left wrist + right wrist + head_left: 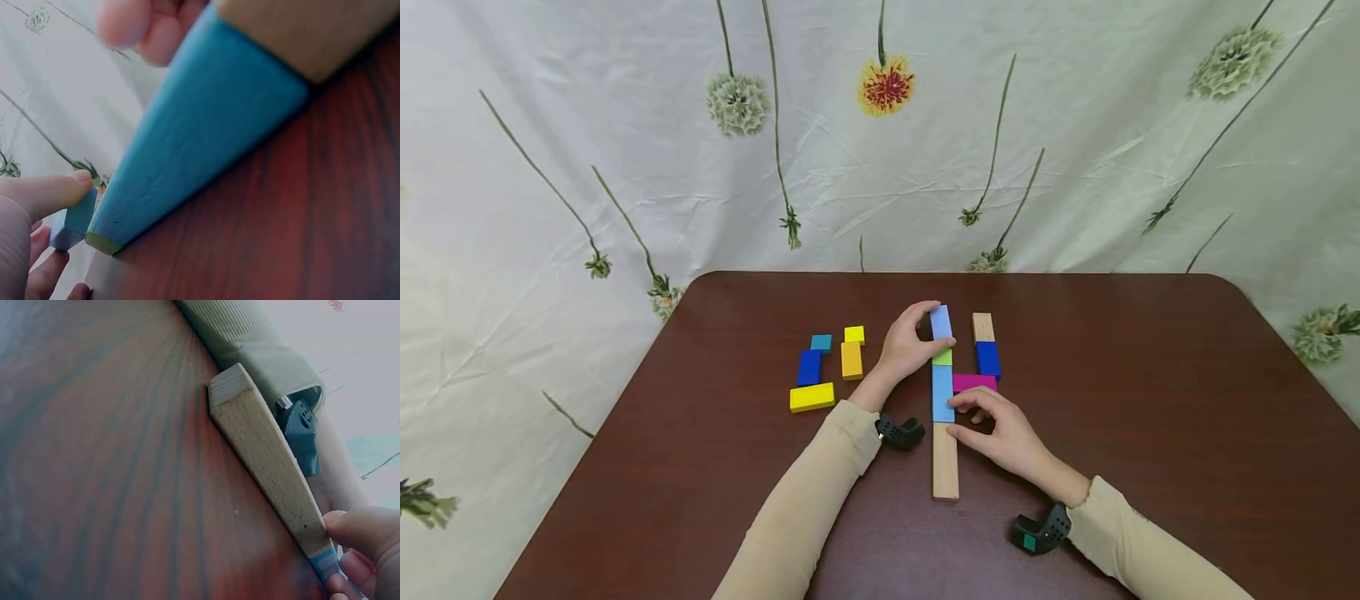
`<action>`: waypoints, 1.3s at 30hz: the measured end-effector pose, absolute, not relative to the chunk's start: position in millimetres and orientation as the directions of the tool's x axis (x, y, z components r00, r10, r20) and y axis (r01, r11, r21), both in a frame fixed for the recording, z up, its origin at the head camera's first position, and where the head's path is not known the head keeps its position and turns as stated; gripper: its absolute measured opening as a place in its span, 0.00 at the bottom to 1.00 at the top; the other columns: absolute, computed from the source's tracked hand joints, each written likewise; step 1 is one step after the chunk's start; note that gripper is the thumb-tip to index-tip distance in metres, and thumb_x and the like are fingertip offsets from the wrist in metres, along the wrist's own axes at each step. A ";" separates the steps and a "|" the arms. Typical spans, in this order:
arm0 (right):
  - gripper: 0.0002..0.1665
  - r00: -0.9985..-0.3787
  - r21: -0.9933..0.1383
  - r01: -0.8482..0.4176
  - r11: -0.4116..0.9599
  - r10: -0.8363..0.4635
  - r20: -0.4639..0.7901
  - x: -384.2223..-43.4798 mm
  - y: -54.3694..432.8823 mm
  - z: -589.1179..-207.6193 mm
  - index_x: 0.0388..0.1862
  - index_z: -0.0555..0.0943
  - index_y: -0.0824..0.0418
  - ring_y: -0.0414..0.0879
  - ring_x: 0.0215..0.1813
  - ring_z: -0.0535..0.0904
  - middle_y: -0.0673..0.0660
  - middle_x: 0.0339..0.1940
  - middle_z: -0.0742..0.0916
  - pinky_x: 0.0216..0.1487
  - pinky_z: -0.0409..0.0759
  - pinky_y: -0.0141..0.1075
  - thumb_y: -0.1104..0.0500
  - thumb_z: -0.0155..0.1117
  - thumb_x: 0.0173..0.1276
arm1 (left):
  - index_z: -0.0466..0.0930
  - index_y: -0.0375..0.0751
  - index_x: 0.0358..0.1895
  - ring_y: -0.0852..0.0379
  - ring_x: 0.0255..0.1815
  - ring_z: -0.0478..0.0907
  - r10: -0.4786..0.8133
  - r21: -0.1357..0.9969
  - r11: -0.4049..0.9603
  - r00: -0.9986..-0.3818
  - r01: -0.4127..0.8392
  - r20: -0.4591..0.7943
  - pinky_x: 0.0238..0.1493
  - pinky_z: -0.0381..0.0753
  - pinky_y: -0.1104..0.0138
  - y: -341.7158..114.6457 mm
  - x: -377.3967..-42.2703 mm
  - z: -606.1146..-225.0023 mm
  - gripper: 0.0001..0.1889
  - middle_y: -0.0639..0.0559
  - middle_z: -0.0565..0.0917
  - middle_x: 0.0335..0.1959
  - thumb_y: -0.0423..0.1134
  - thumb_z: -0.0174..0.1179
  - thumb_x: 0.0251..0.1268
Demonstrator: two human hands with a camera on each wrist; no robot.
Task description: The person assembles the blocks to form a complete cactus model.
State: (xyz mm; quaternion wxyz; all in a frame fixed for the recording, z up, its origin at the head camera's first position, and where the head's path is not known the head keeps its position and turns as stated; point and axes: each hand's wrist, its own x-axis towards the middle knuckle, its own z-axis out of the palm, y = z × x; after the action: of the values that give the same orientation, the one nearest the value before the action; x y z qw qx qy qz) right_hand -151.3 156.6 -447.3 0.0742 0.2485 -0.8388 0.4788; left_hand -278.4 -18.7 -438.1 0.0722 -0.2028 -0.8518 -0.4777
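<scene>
A straight column of blocks runs away from me. My left hand [908,343] grips the light blue block [941,322] at its far end, thumb at the near end and fingers at the far end. The left wrist view shows this block [80,214] between thumb and fingers. Below it come a light green block [942,357], a longer light blue block [943,392] and a long plain wooden block [945,462]. My right hand [1000,429] touches the column's right side, forefinger at the longer blue block and thumb at the wooden block [269,462] near their joint.
A magenta block [974,382] juts right from the column, with a dark blue block [988,359] and a small wooden block [982,327] beyond it. Left of my left hand lie several yellow, orange and blue blocks [812,397]. The brown table [700,500] ends at a flowered cloth.
</scene>
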 end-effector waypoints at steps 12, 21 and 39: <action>0.17 -0.870 -0.768 -0.480 0.423 -0.340 0.357 -151.6 157.3 -447.2 0.45 0.82 0.55 0.43 0.42 0.76 0.47 0.42 0.82 0.39 0.78 0.34 0.57 0.72 0.56 | 0.77 0.41 0.58 0.51 0.64 0.66 0.318 0.729 0.545 -0.907 0.414 0.277 0.62 0.67 0.56 -16.5 -276.7 -437.5 0.25 0.50 0.70 0.64 0.45 0.66 0.57; 0.17 -0.873 -0.771 -0.474 0.425 -0.337 0.351 -151.4 158.0 -446.7 0.45 0.82 0.56 0.42 0.42 0.76 0.47 0.42 0.82 0.39 0.78 0.34 0.57 0.73 0.56 | 0.78 0.41 0.56 0.54 0.64 0.67 0.340 0.692 0.590 -0.905 0.416 0.254 0.62 0.66 0.57 -15.7 -278.3 -439.2 0.22 0.52 0.72 0.63 0.46 0.62 0.61; 0.18 -0.881 -0.776 -0.459 0.433 -0.334 0.334 -152.2 155.6 -447.3 0.46 0.81 0.59 0.45 0.42 0.77 0.51 0.42 0.82 0.39 0.78 0.37 0.60 0.73 0.55 | 0.77 0.39 0.58 0.53 0.64 0.66 0.318 0.726 0.556 -0.910 0.405 0.264 0.64 0.64 0.55 -21.2 -279.0 -448.1 0.19 0.51 0.72 0.63 0.41 0.56 0.65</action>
State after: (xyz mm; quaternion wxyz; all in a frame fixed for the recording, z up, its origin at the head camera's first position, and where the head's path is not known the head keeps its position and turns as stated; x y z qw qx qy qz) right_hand -152.2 155.6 -447.3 0.0649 0.2349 -0.8439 0.4780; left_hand -279.0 -21.2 -448.1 0.0510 -0.2054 -0.8805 -0.4242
